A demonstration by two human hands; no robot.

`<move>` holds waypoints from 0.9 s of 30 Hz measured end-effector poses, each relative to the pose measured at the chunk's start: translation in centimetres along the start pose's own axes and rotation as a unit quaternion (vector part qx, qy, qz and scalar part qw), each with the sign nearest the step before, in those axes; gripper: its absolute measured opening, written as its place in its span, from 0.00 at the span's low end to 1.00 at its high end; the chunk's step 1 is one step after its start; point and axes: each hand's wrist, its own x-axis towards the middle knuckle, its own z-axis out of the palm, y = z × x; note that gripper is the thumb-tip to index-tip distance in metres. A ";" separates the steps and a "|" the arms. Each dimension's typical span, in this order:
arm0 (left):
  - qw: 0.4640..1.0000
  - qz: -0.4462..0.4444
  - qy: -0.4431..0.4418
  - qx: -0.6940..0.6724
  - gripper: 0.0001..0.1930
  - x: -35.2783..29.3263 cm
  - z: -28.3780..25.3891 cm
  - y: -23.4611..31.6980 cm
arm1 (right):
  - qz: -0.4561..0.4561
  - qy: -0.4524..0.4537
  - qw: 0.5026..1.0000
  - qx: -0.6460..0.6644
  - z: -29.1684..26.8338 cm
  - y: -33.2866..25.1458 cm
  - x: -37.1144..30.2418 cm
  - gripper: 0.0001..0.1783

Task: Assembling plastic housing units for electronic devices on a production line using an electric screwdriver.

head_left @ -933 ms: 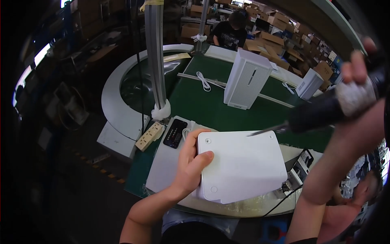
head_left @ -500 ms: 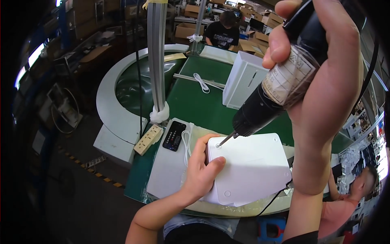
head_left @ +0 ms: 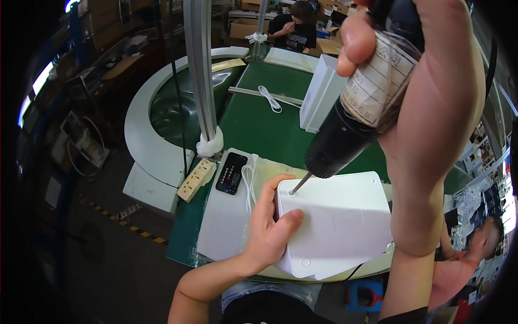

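Note:
My right hand is wrapped round a black electric screwdriver with a paper label taped on its body. Its thin bit slants down to the left, and the tip sits in a round corner recess of a white plastic box. Around the left edge of that box my left hand is closed, thumb on the top face and fingers along the side. More round recesses show at the other corners of the box. The box rests tilted on a pale padded sheet; its underside is hidden.
Left of the box lie a black phone, a white cable and a power strip. A metal post rises beside the green conveyor belt. Another white unit stands on the belt. Two people are nearby, at the back and right.
The view has shifted slightly. The screwdriver bit stays at the same corner recess, and both hands keep their hold. The person at the back has raised a hand toward the head.

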 end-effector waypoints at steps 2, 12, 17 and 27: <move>1.000 -0.002 0.002 -0.003 0.27 0.2 0.0 0.0 | 0.000 0.012 1.000 -0.007 0.0 0.3 -0.2 0.21; 1.000 0.001 0.011 -0.004 0.27 0.3 -0.1 -0.2 | -0.014 0.061 0.998 -0.021 -0.6 0.2 -0.2 0.20; 1.000 0.026 -0.003 -0.005 0.26 0.0 0.2 -0.1 | -0.036 0.088 0.995 -0.027 -0.4 -1.0 0.6 0.20; 0.975 0.037 0.119 0.182 0.24 -0.6 -6.3 -10.1 | -0.013 0.060 0.996 -0.063 -23.4 -0.6 2.5 0.19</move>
